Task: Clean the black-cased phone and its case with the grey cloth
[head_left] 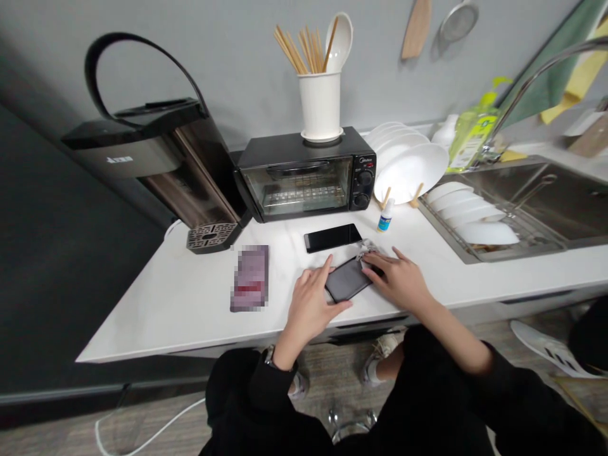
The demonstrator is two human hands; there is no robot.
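Observation:
A dark grey phone case (349, 280) with a black rim lies flat on the white counter (180, 316). My left hand (311, 297) grips its left end, thumb at the near edge and fingers at the far edge. At the right end, my right hand (396, 277) presses a crumpled grey cloth (367, 247) against it with bent fingers; most of the cloth is hidden under them. Just behind lies a black phone (332, 238), screen up. A small white spray bottle (386, 216) with a blue and yellow label stands beyond my right hand.
A blurred purple packet (250, 278) lies on the left. Behind stand a water dispenser (161, 164), a toaster oven (304, 180) topped by a utensil holder (321, 104), and racked plates (411, 168). Bowls (475, 212) sit by the sink (565, 202) at right.

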